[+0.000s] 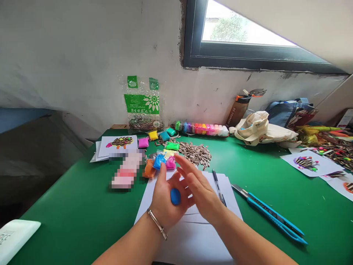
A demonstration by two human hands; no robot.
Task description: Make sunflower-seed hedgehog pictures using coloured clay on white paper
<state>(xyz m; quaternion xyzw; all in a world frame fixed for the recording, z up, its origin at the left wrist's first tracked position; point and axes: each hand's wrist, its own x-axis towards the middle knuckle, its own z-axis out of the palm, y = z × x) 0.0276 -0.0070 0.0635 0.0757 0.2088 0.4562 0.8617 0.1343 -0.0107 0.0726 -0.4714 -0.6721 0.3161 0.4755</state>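
A flattened round of blue modelling clay lies on the upturned palm of my left hand, whose fingers are stretched out. My right hand is raised at an angle beside it, its fingers extended and close to the left fingers; nothing shows in it. Both hands are above a stack of white paper. Just beyond the left thumb sit small packets of clay, among them a blue packet, an orange packet and a pink packet.
A pile of sunflower seeds lies behind the paper. A pen rests on the paper's right side, with a blue utility knife to its right. Seed-decorated cards are at left. A bottle and a cloth bag stand by the wall.
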